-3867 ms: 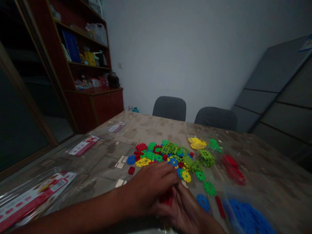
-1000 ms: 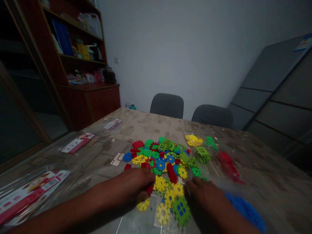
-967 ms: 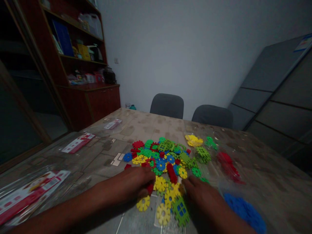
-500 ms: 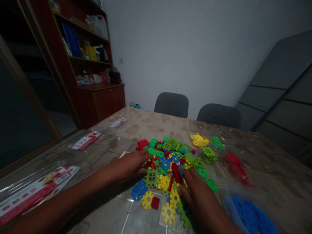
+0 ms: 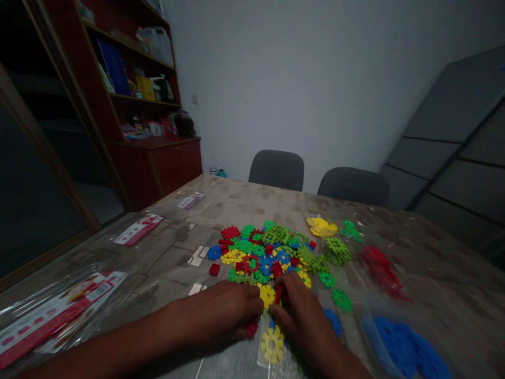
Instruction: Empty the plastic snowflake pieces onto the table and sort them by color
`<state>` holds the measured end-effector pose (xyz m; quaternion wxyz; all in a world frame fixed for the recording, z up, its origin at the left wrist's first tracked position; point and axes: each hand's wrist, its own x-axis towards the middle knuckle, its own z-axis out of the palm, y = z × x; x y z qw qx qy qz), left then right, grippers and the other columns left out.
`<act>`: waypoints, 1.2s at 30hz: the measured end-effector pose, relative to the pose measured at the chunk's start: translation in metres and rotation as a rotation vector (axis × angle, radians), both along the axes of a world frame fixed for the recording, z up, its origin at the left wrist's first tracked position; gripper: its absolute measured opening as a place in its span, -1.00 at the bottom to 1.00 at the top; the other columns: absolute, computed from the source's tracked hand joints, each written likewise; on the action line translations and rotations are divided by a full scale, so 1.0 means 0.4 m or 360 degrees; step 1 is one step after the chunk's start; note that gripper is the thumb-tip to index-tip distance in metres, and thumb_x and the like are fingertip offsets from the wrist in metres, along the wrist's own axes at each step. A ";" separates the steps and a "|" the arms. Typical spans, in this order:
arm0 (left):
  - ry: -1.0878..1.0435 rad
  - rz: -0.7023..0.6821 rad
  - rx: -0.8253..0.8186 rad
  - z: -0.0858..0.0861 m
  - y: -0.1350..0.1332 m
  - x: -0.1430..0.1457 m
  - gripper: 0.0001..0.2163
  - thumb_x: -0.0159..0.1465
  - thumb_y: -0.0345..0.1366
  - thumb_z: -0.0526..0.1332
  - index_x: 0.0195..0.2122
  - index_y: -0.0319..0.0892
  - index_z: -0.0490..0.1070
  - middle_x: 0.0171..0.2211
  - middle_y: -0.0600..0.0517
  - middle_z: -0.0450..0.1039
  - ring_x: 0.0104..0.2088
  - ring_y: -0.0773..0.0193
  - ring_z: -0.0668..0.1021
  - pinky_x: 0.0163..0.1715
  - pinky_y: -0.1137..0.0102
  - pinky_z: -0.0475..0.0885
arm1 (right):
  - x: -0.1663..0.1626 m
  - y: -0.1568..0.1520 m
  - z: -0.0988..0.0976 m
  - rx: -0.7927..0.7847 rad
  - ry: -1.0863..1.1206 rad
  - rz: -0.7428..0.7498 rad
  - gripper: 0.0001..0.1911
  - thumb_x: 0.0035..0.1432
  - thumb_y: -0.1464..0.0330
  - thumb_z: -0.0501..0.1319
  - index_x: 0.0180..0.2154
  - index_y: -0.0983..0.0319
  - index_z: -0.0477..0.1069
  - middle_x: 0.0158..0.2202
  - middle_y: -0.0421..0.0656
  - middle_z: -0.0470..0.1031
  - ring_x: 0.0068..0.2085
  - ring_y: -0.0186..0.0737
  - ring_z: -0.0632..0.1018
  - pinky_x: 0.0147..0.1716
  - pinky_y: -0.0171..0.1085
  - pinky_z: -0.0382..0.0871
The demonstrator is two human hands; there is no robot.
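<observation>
My left hand (image 5: 239, 310) is closed over the near side of a pile of plastic building pieces, its fingertips on a small red block (image 5: 251, 329). The hand covers pieces beneath it. My right hand (image 5: 302, 310) has thumb and index finger closed about a thin red bar (image 5: 278, 293). Between the hands lie a yellow notched disc (image 5: 266, 296) and, nearer me, another yellow flower-shaped disc (image 5: 272, 345). A darker red piece (image 5: 276, 269) sits just beyond the right fingertips. Green, blue, red and yellow pieces (image 5: 268, 252) spread farther back.
A clear tub (image 5: 366, 329) of blue pieces stands at right, near bagged red pieces (image 5: 382, 271). Yellow pieces (image 5: 321, 227) and green lattice squares (image 5: 338, 251) lie behind. Plastic packets with printed cards (image 5: 139, 229) are on the left. Two grey chairs (image 5: 276, 169) stand beyond the table.
My left hand has come from the pile's left side toward me, onto the small red block. My right hand has shifted slightly left and closed on the red bar.
</observation>
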<state>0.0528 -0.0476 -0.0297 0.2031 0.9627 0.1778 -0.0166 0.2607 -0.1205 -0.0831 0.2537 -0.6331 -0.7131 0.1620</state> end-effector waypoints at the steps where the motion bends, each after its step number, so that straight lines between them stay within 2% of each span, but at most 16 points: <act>1: -0.0056 0.0029 -0.0041 0.000 0.015 -0.003 -0.84 0.23 -0.41 0.32 -0.22 -0.09 0.39 -0.20 0.06 0.47 -0.26 0.21 0.52 -0.31 0.41 0.37 | 0.004 0.003 -0.004 0.0041 0.0044 0.0008 -0.71 0.09 0.51 0.18 -0.11 0.22 0.34 -0.17 -0.06 0.46 -0.17 -0.09 0.52 -0.19 -0.20 0.39; 5: -0.0361 0.0337 -0.0100 -0.004 0.102 -0.021 -0.92 0.28 -0.34 0.27 -0.22 -0.12 0.38 -0.22 0.04 0.45 -0.22 0.19 0.48 -0.24 0.38 0.33 | 0.022 0.017 -0.003 0.0104 0.0162 -0.0051 -0.76 0.18 0.48 0.04 -0.11 0.23 0.32 -0.24 -0.06 0.51 -0.23 -0.11 0.54 -0.23 -0.21 0.39; 7: -0.0439 0.0510 -0.0077 -0.023 0.140 -0.026 -0.92 0.27 -0.34 0.26 -0.23 -0.13 0.37 -0.22 0.03 0.45 -0.22 0.18 0.48 -0.23 0.37 0.32 | 0.034 0.023 -0.003 0.0128 0.0175 -0.0124 -0.75 0.24 0.42 0.00 -0.07 0.24 0.33 -0.20 -0.02 0.54 -0.20 -0.09 0.56 -0.20 -0.19 0.40; 9: -0.0428 0.0571 -0.0078 -0.049 0.162 -0.025 -0.89 0.23 -0.35 0.27 -0.24 -0.13 0.37 -0.23 0.05 0.45 -0.23 0.19 0.48 -0.24 0.38 0.31 | 0.045 0.027 -0.008 0.0164 0.0151 -0.0163 -0.71 0.27 0.39 -0.02 -0.04 0.25 0.35 -0.14 0.02 0.56 -0.14 -0.06 0.57 -0.15 -0.16 0.41; 12: -0.0389 0.0571 -0.0100 -0.074 0.165 -0.017 -0.86 0.20 -0.37 0.29 -0.25 -0.13 0.35 -0.27 0.07 0.45 -0.25 0.20 0.48 -0.27 0.40 0.30 | 0.051 0.029 -0.024 0.0185 0.0114 -0.0147 -0.67 0.25 0.39 0.02 0.00 0.23 0.39 -0.04 0.04 0.56 -0.04 -0.02 0.56 -0.05 -0.13 0.39; 14: -0.0386 0.0573 -0.0089 -0.075 0.158 -0.011 -0.87 0.21 -0.37 0.28 -0.26 -0.13 0.34 -0.26 0.06 0.44 -0.24 0.19 0.47 -0.27 0.40 0.29 | 0.046 0.027 -0.028 0.0185 0.0112 -0.0123 -0.65 0.21 0.42 0.07 0.02 0.21 0.40 -0.01 0.01 0.56 -0.01 -0.03 0.55 -0.01 -0.14 0.36; 16: -0.0388 0.0570 -0.0071 -0.068 0.151 -0.008 -0.88 0.21 -0.37 0.28 -0.27 -0.14 0.34 -0.25 0.04 0.42 -0.22 0.18 0.46 -0.26 0.39 0.29 | 0.037 0.024 -0.023 0.0151 0.0088 -0.0110 -0.70 0.20 0.42 0.11 -0.03 0.20 0.41 -0.06 -0.03 0.57 -0.07 -0.07 0.56 -0.06 -0.18 0.36; 19: -0.0372 0.0557 -0.0059 -0.058 0.145 -0.008 -0.86 0.18 -0.36 0.30 -0.29 -0.15 0.35 -0.24 0.03 0.39 -0.22 0.17 0.45 -0.25 0.38 0.28 | 0.029 0.018 -0.007 0.0088 0.0022 -0.0148 -0.87 0.20 0.40 0.11 -0.22 0.20 0.41 -0.24 -0.09 0.56 -0.25 -0.12 0.54 -0.25 -0.24 0.32; 21: -0.0358 0.0550 -0.0060 -0.056 0.144 -0.010 -0.86 0.17 -0.37 0.30 -0.28 -0.15 0.36 -0.24 0.04 0.38 -0.22 0.18 0.45 -0.26 0.39 0.28 | 0.030 0.016 0.003 0.0083 0.0012 -0.0192 -0.92 0.22 0.38 0.10 -0.29 0.18 0.37 -0.32 -0.12 0.53 -0.32 -0.14 0.51 -0.33 -0.26 0.26; 26: -0.0346 0.0532 -0.0013 -0.054 0.146 -0.019 -0.86 0.17 -0.39 0.29 -0.27 -0.15 0.36 -0.23 0.03 0.37 -0.20 0.16 0.44 -0.25 0.38 0.28 | 0.049 0.020 0.011 0.0099 0.0117 -0.0267 -0.83 0.26 0.29 0.03 -0.33 0.18 0.32 -0.36 -0.10 0.51 -0.36 -0.13 0.50 -0.37 -0.26 0.26; 29: -0.0392 0.0507 0.0060 -0.045 0.157 -0.030 -0.87 0.19 -0.37 0.29 -0.27 -0.15 0.36 -0.21 0.02 0.37 -0.18 0.15 0.44 -0.21 0.37 0.29 | 0.060 0.024 0.012 0.0126 0.0184 -0.0304 -0.75 0.28 0.25 -0.02 -0.21 0.21 0.36 -0.33 -0.08 0.52 -0.32 -0.11 0.52 -0.33 -0.23 0.31; 32: -0.0485 0.0488 0.0070 -0.022 0.170 -0.044 -0.86 0.20 -0.32 0.31 -0.27 -0.15 0.37 -0.22 0.02 0.39 -0.17 0.15 0.45 -0.18 0.35 0.30 | 0.056 0.023 0.012 0.0076 0.0488 -0.0327 -0.67 0.29 0.16 0.01 -0.08 0.22 0.37 -0.39 -0.16 0.48 -0.40 -0.16 0.51 -0.41 -0.25 0.32; 36: -0.0646 0.0448 -0.0056 0.024 0.156 -0.049 -0.83 0.20 -0.26 0.36 -0.23 -0.14 0.42 -0.25 0.04 0.42 -0.27 0.21 0.47 -0.26 0.38 0.32 | 0.026 0.013 0.017 -0.0363 0.1593 -0.0138 -0.59 0.19 0.01 0.21 -0.12 0.19 0.34 -0.43 -0.26 0.44 -0.61 -0.37 0.43 -0.64 -0.38 0.23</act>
